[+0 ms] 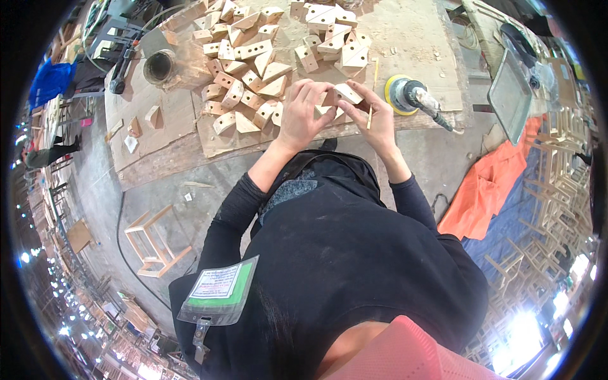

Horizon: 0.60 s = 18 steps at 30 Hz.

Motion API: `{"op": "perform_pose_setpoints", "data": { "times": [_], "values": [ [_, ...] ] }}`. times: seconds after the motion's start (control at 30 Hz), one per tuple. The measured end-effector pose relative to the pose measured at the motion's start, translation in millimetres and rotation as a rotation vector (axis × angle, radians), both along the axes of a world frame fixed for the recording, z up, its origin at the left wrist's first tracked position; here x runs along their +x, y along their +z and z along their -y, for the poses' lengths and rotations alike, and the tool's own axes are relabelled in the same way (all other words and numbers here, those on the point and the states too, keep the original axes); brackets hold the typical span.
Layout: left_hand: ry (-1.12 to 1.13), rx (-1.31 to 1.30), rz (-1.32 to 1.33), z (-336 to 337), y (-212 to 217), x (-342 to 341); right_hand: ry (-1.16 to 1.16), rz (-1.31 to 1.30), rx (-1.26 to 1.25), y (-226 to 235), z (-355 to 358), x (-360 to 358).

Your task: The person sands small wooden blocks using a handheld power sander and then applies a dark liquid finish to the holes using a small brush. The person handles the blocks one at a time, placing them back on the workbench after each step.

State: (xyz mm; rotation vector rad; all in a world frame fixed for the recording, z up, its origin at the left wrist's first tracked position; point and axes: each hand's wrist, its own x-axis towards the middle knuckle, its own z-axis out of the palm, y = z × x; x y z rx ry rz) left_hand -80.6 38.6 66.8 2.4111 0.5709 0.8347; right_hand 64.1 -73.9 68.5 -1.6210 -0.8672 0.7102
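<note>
Wood fills the fingers: left hand and right hand grasp a block, the right also a pencil.

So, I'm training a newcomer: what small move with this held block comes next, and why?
Perhaps turn the wooden block to inspect another face: the left hand and right hand both grip it, and the sander sits untouched to the right.

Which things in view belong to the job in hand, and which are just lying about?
Likely part of the job:
Pale angular wooden block, between the left hand and right hand
Thin yellow stick, at the right hand
Pale drilled wooden blocks, piled ahead
Perhaps the round yellow-rimmed sander, untouched

Apparently lying about:
Bright orange cloth
Grey rectangular tray
</note>
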Motion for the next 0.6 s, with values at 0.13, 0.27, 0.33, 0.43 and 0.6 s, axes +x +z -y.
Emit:
{"op": "perform_pose_setpoints", "data": {
  "times": [0.13,0.27,0.33,0.43,0.6],
  "values": [
    [-0.018,0.092,-0.184,-16.8,-18.4,7.3,-0.115,0.222,0.053,0.5,8.7,15.4],
    [-0.153,0.106,-0.332,-31.8,-47.7,12.9,-0.235,0.618,-0.105,1.7,27.0,58.1],
    [-0.166,0.054,-0.394,-36.6,-65.2,12.0,-0.249,0.736,-0.258,2.3,35.3,75.0],
    [-0.193,-0.058,-0.443,-38.6,-71.9,10.1,-0.194,0.908,-0.374,-12.4,46.5,102.5],
    [-0.216,0.069,-0.448,-23.3,-54.6,6.4,-0.14,1.058,-0.328,-37.8,55.8,125.6]
  ]
}}
